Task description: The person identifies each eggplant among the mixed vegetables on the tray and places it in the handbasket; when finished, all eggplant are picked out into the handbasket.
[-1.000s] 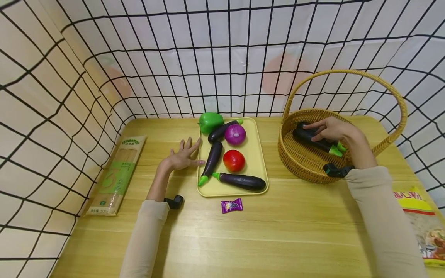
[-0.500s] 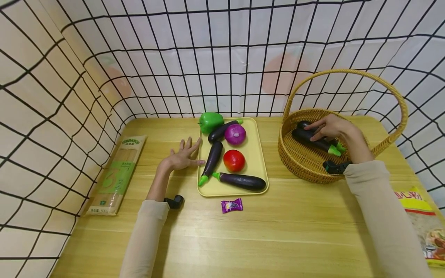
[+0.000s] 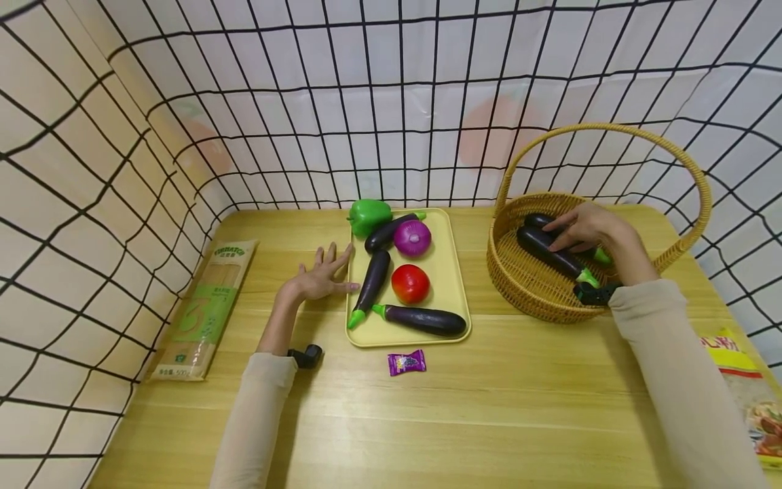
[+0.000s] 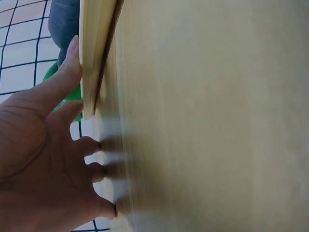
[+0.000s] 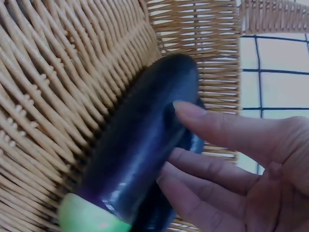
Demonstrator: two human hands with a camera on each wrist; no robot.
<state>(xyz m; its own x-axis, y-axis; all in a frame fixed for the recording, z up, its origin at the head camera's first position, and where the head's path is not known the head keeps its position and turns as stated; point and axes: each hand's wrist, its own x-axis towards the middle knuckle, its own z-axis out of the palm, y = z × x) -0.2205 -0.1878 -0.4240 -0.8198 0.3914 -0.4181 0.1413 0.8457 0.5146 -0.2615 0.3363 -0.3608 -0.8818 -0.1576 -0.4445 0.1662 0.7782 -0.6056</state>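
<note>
My left hand (image 3: 320, 277) is spread beside the pale yellow tray (image 3: 440, 272), its thumb at the rim and several fingertips on the wooden table. On that tray are three dark eggplants, among them a long one (image 3: 424, 319) near the front, plus a red tomato (image 3: 411, 283) and a purple onion (image 3: 412, 238). A green bell pepper (image 3: 369, 217) sits at the tray's far left corner. Inside the wicker basket (image 3: 519, 292), my right hand (image 3: 589, 227) is over two eggplants. Its loosely bent fingertips are right at the side of the nearer eggplant (image 5: 145, 130); the farther eggplant (image 3: 537, 221) is partly hidden.
A purple wrapped candy (image 3: 406, 363) lies in front of the tray. Packaged noodles (image 3: 204, 309) lie at the left, another food bag (image 3: 742, 401) at the right edge. The basket's tall handle (image 3: 611, 127) arches over my right hand. Wire grid surrounds the table's back and sides.
The nearer eggplant in the basket has turned slightly, its green end shifting toward the front, and the gap between the two eggplants has widened. My left hand has stayed put.
</note>
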